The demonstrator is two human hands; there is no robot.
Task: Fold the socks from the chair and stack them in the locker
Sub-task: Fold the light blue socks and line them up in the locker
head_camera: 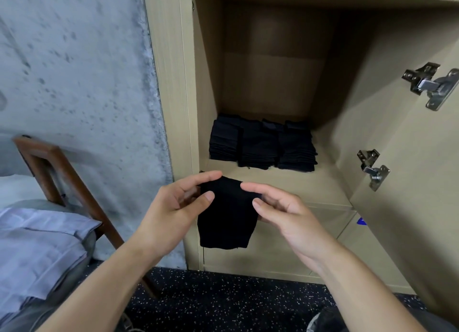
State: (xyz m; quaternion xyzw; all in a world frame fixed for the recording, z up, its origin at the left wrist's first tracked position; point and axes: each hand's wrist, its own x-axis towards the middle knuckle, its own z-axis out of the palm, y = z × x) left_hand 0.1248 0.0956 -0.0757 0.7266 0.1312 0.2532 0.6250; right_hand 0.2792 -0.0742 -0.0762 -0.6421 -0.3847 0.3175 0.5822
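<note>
A folded black sock [227, 213] is pinched at its top edge by the left hand [173, 207] and the right hand [283, 215], thumb and fingertips of each curled onto the cloth; the sock is held hanging in the air just in front of the open locker [323, 182], below the edge of its shelf; further in, on that shelf, stacks of folded dark socks [262, 145] are set side by side against the back; two metal hinges [429, 86] are fixed on the locker's right wall; a wooden chair [62, 177] with pale cloth [42, 244] on it is seen at the left, beside a grey wall [74, 71]; a speckled dark floor [223, 302] lies below.
</note>
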